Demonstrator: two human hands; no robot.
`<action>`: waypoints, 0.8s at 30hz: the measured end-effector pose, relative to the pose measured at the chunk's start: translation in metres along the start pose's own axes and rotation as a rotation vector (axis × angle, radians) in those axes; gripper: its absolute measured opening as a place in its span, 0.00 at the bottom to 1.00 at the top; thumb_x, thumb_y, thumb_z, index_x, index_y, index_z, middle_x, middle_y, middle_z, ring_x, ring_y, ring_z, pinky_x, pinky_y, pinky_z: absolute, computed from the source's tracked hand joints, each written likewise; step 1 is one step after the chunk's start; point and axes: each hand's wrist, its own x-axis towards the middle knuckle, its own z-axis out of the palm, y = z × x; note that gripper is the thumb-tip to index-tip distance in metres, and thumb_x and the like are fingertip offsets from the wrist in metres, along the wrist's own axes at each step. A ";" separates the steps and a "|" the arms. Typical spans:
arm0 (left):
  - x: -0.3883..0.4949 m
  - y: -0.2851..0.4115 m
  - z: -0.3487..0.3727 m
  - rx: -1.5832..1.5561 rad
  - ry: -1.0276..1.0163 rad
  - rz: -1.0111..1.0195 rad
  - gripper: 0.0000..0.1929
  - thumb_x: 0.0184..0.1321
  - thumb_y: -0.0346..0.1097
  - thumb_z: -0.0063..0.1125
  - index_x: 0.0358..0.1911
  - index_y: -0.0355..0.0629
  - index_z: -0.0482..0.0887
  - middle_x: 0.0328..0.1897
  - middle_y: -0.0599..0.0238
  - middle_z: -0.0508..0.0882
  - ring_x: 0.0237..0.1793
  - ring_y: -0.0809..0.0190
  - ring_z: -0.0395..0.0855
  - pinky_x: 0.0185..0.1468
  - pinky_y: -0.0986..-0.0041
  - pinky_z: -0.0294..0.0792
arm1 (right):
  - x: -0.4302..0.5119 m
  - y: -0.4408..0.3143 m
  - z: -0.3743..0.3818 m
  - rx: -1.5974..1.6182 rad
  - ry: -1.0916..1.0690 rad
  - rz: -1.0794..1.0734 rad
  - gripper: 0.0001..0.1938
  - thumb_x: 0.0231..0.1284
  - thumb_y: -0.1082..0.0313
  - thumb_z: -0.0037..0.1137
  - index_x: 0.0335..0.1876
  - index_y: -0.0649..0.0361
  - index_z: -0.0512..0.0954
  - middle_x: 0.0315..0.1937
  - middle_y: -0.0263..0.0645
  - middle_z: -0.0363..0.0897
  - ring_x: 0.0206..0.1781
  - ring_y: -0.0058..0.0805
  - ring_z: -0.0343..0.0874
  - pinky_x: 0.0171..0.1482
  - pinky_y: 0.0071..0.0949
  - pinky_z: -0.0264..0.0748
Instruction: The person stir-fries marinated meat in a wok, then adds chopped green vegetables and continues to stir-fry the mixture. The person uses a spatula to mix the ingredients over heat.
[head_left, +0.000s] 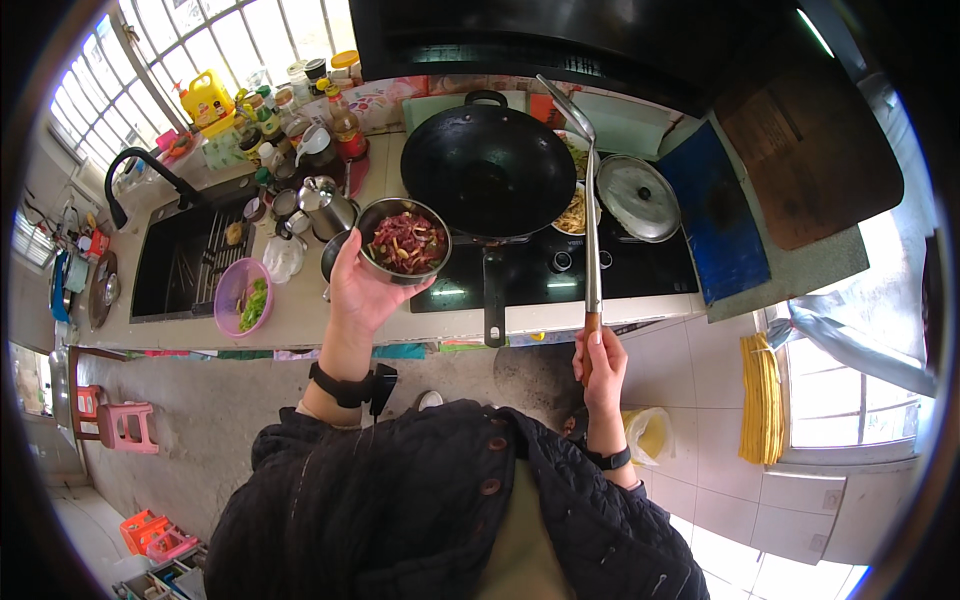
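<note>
My left hand (358, 294) grips a steel bowl (405, 279) from below and its left side. Sliced raw meat (407, 241) with pale and green bits fills it. Around the wooden handle of a metal wok spatula (592, 225), my right hand (602, 364) is closed; the blade points up and away, over the right side of the stove. A black wok (487, 165) sits on the cooktop (540, 274) between them, its long handle towards me. Dark and shiny inside, the wok shows no food. The bowl is held just left of its front rim.
Left of the bowl are a metal pot (326, 206), bottles (345, 124) and a pink basket (244, 300) with green vegetables beside the sink (184, 247). Behind the spatula, dishes of food (571, 214) stand near a lidded pan (637, 196). A range hood (525, 37) overhangs the stove.
</note>
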 end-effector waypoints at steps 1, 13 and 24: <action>0.000 0.000 0.000 0.002 -0.002 0.001 0.37 0.65 0.64 0.53 0.72 0.53 0.65 0.76 0.52 0.66 0.73 0.41 0.63 0.67 0.40 0.63 | 0.000 0.000 0.000 -0.001 0.001 -0.001 0.16 0.77 0.56 0.49 0.43 0.65 0.76 0.25 0.31 0.72 0.18 0.15 0.66 0.21 0.15 0.61; 0.003 -0.002 0.002 0.010 -0.007 0.003 0.36 0.65 0.65 0.51 0.72 0.53 0.66 0.75 0.53 0.67 0.73 0.42 0.64 0.67 0.41 0.61 | -0.003 -0.002 -0.003 0.005 0.011 -0.004 0.16 0.76 0.57 0.49 0.43 0.65 0.77 0.25 0.30 0.72 0.19 0.14 0.65 0.22 0.14 0.60; 0.003 -0.004 0.004 0.007 0.002 -0.004 0.36 0.65 0.65 0.52 0.72 0.54 0.66 0.75 0.54 0.67 0.73 0.42 0.64 0.68 0.41 0.61 | -0.007 -0.003 -0.003 0.006 0.011 -0.002 0.16 0.76 0.55 0.50 0.43 0.64 0.76 0.26 0.30 0.72 0.18 0.14 0.65 0.21 0.14 0.61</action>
